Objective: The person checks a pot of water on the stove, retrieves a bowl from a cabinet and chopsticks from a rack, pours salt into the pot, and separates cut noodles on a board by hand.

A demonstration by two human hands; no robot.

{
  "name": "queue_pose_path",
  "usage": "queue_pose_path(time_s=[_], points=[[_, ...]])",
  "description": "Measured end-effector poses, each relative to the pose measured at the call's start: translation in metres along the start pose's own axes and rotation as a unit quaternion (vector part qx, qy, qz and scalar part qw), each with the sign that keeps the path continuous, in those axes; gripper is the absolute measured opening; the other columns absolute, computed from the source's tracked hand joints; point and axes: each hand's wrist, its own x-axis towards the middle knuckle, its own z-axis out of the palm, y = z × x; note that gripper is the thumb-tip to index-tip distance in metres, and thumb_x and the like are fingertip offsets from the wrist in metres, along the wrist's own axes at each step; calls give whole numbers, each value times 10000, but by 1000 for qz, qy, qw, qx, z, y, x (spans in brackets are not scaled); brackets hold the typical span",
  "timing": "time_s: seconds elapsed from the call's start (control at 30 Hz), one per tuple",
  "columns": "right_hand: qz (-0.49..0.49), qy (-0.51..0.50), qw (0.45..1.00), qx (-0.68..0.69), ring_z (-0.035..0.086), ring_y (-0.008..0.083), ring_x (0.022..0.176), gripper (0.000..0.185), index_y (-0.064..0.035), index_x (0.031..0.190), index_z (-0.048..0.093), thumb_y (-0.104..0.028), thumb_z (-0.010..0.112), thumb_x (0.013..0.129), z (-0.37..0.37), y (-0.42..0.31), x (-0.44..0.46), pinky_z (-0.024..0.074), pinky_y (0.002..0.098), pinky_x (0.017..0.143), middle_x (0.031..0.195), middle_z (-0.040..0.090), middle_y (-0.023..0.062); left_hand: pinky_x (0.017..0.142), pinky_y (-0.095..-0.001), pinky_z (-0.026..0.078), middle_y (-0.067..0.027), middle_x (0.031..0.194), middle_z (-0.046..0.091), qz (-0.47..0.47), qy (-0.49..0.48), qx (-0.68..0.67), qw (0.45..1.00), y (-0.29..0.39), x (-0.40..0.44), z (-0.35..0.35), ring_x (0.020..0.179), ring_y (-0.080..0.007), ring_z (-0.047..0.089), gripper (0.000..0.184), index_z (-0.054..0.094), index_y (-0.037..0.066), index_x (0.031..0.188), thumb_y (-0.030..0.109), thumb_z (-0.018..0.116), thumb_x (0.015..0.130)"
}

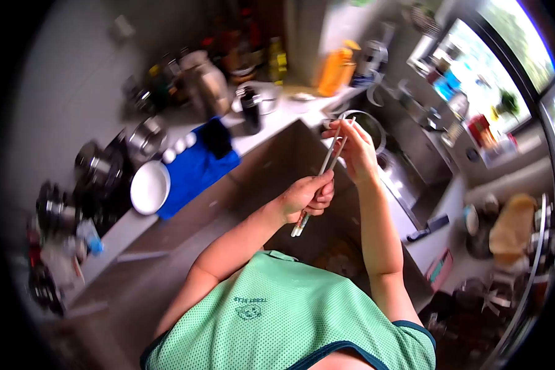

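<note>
A pair of pale chopsticks [328, 154] slants up and to the right in the middle of the view. My left hand [308, 197] is closed around their lower part, and their patterned ends stick out below it. Higher up, the fingers of my right hand [356, 151] are bent together on the upper part of the sticks, near the tips. Some blur covers the fingertips there. Both hands are in front of my body, above the green apron-like top [290, 302].
At the left, a white bowl [150, 187] and several white round objects [180, 145] lie by a blue cloth [197, 172]. Behind stand a dark bottle [251, 111] and an orange bottle [336, 71]. A sink [422, 151] and a knife [428, 228] are at the right.
</note>
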Motion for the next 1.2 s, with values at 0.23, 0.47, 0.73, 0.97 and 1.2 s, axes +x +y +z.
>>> queue_pose_path(time_s=[0.23, 0.47, 0.73, 0.97, 1.2], points=[[58, -90, 989, -102, 553, 151, 851, 371, -23, 1066, 531, -320, 430, 868, 96, 99, 10, 435, 269, 705, 915, 599, 88, 332, -177, 168, 61, 483, 230, 250, 72, -179, 949, 27, -125, -60, 365, -36, 179, 432, 398, 118, 628, 478, 366, 865], [35, -263, 949, -169, 526, 97, 771, 597, -42, 1286, 292, -31, 592, 769, 223, 179, -48, 433, 233, 711, 859, 540, 51, 356, -198, 209, 35, 494, 259, 477, 186, -282, 811, 62, -223, -118, 385, -66, 233, 250, 373, 114, 633, 284, 398, 815], [45, -164, 985, -16, 533, 122, 720, 482, 1, 1216, 371, -50, 568, 779, 336, 189, -53, 451, 228, 622, 881, 520, 67, 492, -239, 358, -4, 639, 421, 481, 263, -330, 768, 88, -285, -168, 522, -113, 390, 246, 391, 127, 729, 293, 348, 905], [67, 3, 994, 89, 556, 88, 708, 256, -17, 1041, 522, -206, 450, 884, 376, 205, -22, 451, 188, 535, 857, 582, 58, 758, -359, 453, -52, 836, 569, 469, 280, -265, 794, 105, -291, -190, 796, -181, 535, 221, 463, 127, 864, 345, 431, 879], [138, 1, 965, 225, 479, 94, 544, 249, -13, 884, 556, -232, 439, 868, 370, 204, 49, 397, 224, 484, 617, 508, 19, 795, -329, 402, -64, 974, 576, 477, 272, -205, 810, 128, -286, -199, 898, -166, 532, 242, 472, 121, 938, 350, 466, 861]])
